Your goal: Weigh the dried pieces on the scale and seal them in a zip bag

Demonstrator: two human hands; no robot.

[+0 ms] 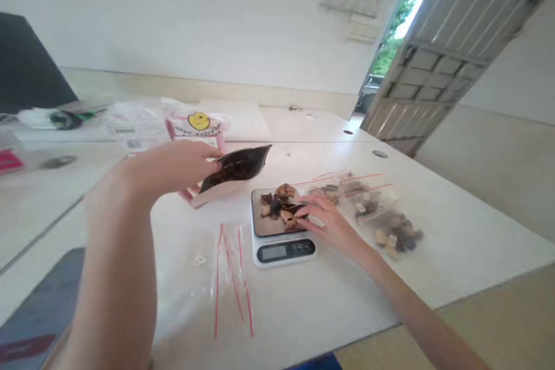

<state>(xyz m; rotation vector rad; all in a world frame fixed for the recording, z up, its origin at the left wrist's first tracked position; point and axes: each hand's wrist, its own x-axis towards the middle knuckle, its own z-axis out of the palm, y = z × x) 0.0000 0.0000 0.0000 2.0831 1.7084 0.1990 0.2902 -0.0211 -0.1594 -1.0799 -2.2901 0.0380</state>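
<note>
A brown paper pouch (pixel 225 189) is held by my left hand (pixel 184 170), its mouth gaping and dark pieces inside. To its right stands a white kitchen scale (pixel 256 245) with a small display at the front. On the scale's tray lie dried brown, tan and black pieces (pixel 277 206). My right hand (pixel 323 221) reaches over the tray's right side, fingertips at the pieces; whether it grips one is too small to tell.
Clear red-striped zip bags (pixel 232 283) lie left of the scale. Filled zip bags (pixel 396 231) lie to the right. Behind are a pouch with a yellow print (pixel 198 121) and plastic packaging (pixel 134 124). A dark panel (pixel 32 63) stands back left.
</note>
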